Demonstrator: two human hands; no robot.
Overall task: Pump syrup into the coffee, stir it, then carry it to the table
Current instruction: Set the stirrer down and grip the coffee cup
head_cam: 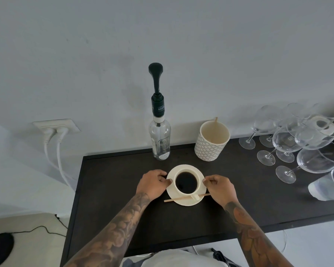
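Left hand (152,185) and right hand (219,187) pinch opposite rims of the saucer (185,201) bearing the coffee cup (187,183); a wooden stirrer (178,198) lies across it.

You see a matt dark counter (112,182) | on it a smooth cream ceramic-looking cup (187,184) and saucer (185,201) | a pale wooden stirrer (178,198) on the saucer | behind the cup, a clear glossy glass bottle (160,138) with a black plastic-looking pump (156,78) | right of the bottle, clear shiny wine glasses (289,139).
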